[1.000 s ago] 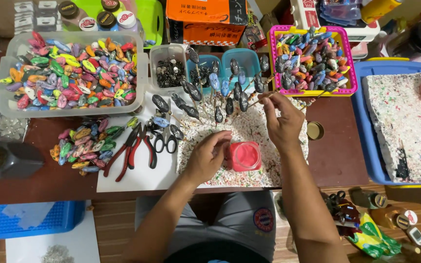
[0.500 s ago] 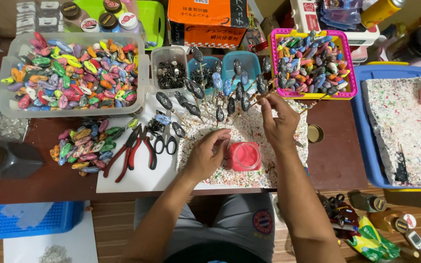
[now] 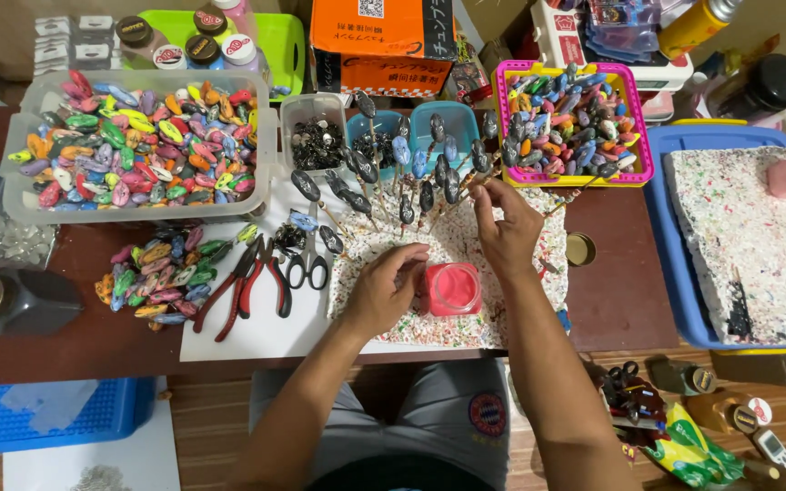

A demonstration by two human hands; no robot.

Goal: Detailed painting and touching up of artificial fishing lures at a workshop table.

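Note:
My left hand (image 3: 387,289) curls around the side of a small jar of pink paint (image 3: 454,289) that stands on a speckled foam board (image 3: 452,244). My right hand (image 3: 505,225) pinches a thin wooden stick (image 3: 452,194) with a dark oval piece on its tip, held low over the board. Several more sticks topped with dark and blue oval pieces (image 3: 402,173) stand stuck in the board's far edge.
A clear bin of coloured oval pieces (image 3: 138,145) sits far left, a loose pile (image 3: 161,264) below it, red pliers (image 3: 238,284) and scissors (image 3: 307,264) on white paper. A pink basket (image 3: 575,123) and a blue tray with foam (image 3: 739,236) lie to the right.
My right hand has come down and slightly left with the stick, closer to the foam board. My left hand stays on the pink jar.

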